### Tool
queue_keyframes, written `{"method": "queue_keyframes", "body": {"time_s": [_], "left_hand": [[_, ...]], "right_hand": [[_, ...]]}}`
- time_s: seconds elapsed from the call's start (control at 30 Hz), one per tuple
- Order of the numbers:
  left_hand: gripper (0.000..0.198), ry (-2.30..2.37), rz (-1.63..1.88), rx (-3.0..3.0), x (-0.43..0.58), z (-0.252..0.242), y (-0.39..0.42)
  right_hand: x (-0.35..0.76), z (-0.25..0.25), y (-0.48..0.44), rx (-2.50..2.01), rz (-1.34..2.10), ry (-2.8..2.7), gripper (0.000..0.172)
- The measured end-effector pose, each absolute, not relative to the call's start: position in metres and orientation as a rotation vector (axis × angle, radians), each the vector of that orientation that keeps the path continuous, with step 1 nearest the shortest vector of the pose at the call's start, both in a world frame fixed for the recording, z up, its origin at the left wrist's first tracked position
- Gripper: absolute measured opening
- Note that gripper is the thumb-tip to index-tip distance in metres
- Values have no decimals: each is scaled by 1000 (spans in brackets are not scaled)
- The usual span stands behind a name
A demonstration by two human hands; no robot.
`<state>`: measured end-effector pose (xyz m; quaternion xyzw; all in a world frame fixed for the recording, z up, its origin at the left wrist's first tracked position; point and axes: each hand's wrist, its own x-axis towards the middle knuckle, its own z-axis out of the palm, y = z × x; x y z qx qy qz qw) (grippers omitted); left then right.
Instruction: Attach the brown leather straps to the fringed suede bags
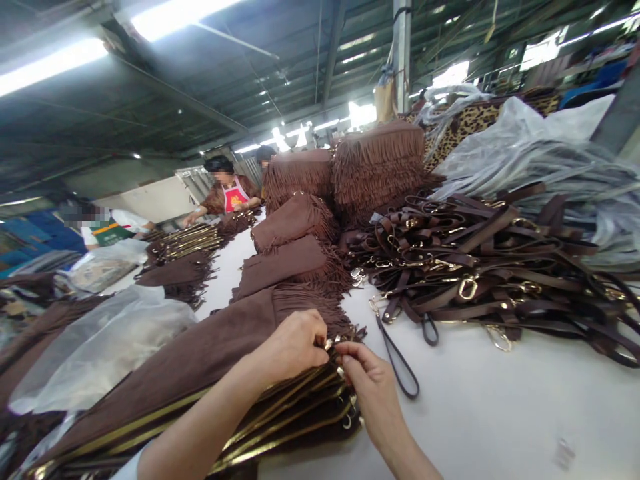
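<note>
A stack of brown suede bags (200,360) with gold zippers and fringe lies on the white table (490,413) in front of me. My left hand (295,347) rests closed on the top bag's zipper end, fingers pinched at a small gold metal piece. My right hand (373,390) meets it from the right, fingers pinched on the same gold zipper hardware (336,348). A thin brown wrist strap (400,363) lies just right of my hands.
A big heap of brown leather straps with gold clasps (480,267) fills the right. More fringed brown bags (375,167) are stacked behind. Clear plastic bags (110,340) lie at left and at the far right. Two people (225,190) work at the table's far end.
</note>
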<state>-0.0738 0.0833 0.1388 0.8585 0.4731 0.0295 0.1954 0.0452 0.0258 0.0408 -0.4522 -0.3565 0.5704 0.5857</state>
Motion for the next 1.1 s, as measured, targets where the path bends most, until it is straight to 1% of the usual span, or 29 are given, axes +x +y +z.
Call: {"method": "queue_keyframes", "body": {"time_s": [0.1, 0.33, 0.47, 0.57, 0.8, 1.0, 1.1], "left_hand": [[8, 1302, 115, 2387, -76, 137, 82], [13, 1295, 102, 2440, -75, 133, 81], [15, 1303, 72, 2468, -74, 132, 79], [15, 1330, 58, 2447, -72, 134, 77], [13, 1355, 106, 2385, -72, 134, 78], [13, 1375, 125, 2373, -72, 132, 79], [11, 1403, 117, 2371, -72, 132, 78]], "right_hand": [[42, 43, 28, -1029, 1321, -849, 23], [44, 41, 31, -930, 1356, -818, 26], [47, 41, 34, -1016, 1222, -907, 19], [45, 41, 35, -1057, 1177, -883, 17], [38, 38, 28, -1122, 1058, -856, 18], [34, 34, 30, -1157, 863, -1015, 17], [32, 31, 30, -1134, 820, -1082, 18]]}}
